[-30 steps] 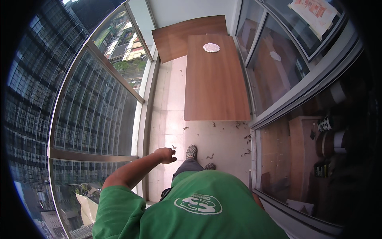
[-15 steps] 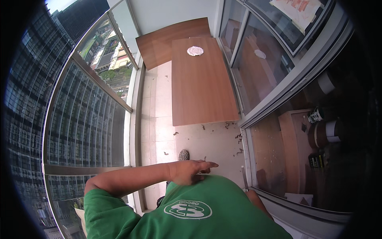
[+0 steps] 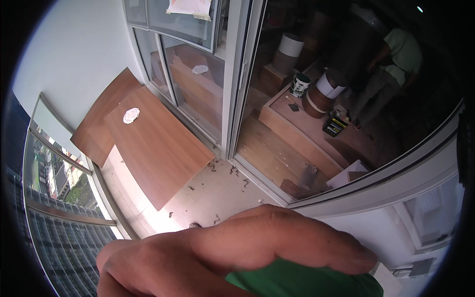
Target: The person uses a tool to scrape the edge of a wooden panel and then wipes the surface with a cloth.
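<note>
My bare left arm (image 3: 163, 257) fills the lower part of the view, very near the camera and bent. It crosses in front of my green shirt (image 3: 307, 279). Toward the right end, my left hand (image 3: 316, 242) seems to bend down over the shirt; its fingers cannot be made out, nor can anything held in them. My right hand does not show. Beyond the arm, a brown wood-grain board (image 3: 158, 143) bears a crumpled whitish piece (image 3: 131, 116), apart from my arm. A second brown board (image 3: 106, 119) leans behind it.
A sliding glass door (image 3: 235, 84) stands to the right. Inside are a bucket (image 3: 300, 85), a black-and-yellow container (image 3: 335, 123), round rolls (image 3: 324, 96) and a person (image 3: 396, 59). Dark scraps (image 3: 235, 171) litter the tiled floor. A glazed railing (image 3: 59, 148) runs along the left.
The view has swung right, showing more of the room and a person inside. My left arm has risen closer to the camera. My pointing left hand from before is no longer clear.
</note>
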### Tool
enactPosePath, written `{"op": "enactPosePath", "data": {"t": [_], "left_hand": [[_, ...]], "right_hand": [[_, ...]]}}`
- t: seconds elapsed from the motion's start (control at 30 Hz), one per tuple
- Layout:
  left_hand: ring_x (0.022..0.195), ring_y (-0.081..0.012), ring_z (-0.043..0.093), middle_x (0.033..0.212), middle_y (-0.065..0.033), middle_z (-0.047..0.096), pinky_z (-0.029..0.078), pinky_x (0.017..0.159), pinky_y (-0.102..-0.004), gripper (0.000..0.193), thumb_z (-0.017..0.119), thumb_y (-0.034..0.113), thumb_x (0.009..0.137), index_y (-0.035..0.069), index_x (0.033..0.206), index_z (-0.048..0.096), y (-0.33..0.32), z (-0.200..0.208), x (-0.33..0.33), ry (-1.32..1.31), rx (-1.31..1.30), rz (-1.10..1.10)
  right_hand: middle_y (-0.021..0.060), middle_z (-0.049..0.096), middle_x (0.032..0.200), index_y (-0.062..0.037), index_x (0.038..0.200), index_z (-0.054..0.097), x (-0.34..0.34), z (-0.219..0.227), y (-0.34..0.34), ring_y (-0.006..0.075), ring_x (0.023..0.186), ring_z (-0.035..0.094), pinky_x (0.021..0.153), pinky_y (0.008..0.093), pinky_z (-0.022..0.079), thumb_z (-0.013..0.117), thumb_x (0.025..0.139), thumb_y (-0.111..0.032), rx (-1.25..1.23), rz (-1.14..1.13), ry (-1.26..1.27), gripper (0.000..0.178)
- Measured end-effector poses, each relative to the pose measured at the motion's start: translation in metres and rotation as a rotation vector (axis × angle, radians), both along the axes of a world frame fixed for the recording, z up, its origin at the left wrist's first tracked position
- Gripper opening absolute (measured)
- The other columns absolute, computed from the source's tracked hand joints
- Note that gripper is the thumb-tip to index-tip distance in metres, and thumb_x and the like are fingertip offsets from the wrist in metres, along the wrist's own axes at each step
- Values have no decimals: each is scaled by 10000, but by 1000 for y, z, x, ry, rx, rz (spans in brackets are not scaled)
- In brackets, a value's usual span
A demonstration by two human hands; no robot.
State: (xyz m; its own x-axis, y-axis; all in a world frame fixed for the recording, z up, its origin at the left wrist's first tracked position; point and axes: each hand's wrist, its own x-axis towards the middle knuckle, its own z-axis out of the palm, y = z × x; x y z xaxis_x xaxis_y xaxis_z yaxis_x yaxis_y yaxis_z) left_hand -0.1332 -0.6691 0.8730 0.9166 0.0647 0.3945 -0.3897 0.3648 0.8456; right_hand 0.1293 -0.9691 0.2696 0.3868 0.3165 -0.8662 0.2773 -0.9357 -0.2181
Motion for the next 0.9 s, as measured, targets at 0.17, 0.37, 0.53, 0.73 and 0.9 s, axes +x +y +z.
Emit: {"op": "enactPosePath", "data": {"t": [0.17,0.37,0.53,0.73,0.9], "left_hand": [[1132,-424,587,1108,-263,631,457,1018,-527,501,513,416,1002,-48,1057,693,-10,-12,22,-56,29,-204],[1137,-425,584,1120,-272,624,455,1018,-524,497,519,424,995,-40,1053,684,-20,-13,37,-80,39,-304],[1141,-426,582,1129,-278,617,454,1018,-522,493,525,431,989,-34,1049,677,-18,-20,32,-99,40,-332],[1146,-428,579,1141,-287,610,452,1018,-519,490,531,440,982,-26,1045,668,-20,-22,41,-88,48,-334],[1150,-429,576,1150,-293,604,450,1018,-517,487,537,447,976,-19,1042,660,-11,-22,37,-67,52,-310]], "right_hand": [[127,699,709,31,859,682,-20,-24,-40,220,602,685,604,351,549,771,806,-312,0,-129,43,359],[107,715,745,5,819,715,-32,-47,-82,207,628,688,637,372,565,743,840,-369,-145,-63,88,375],[107,714,743,15,820,713,-25,-40,-73,209,620,686,624,369,566,741,840,-368,-176,1,93,385],[130,694,712,39,841,684,-17,29,-16,218,585,670,566,366,552,780,810,-272,-35,-215,45,327],[127,665,678,37,851,656,-17,22,3,213,550,636,525,358,529,799,791,-211,93,-320,60,293]]}}
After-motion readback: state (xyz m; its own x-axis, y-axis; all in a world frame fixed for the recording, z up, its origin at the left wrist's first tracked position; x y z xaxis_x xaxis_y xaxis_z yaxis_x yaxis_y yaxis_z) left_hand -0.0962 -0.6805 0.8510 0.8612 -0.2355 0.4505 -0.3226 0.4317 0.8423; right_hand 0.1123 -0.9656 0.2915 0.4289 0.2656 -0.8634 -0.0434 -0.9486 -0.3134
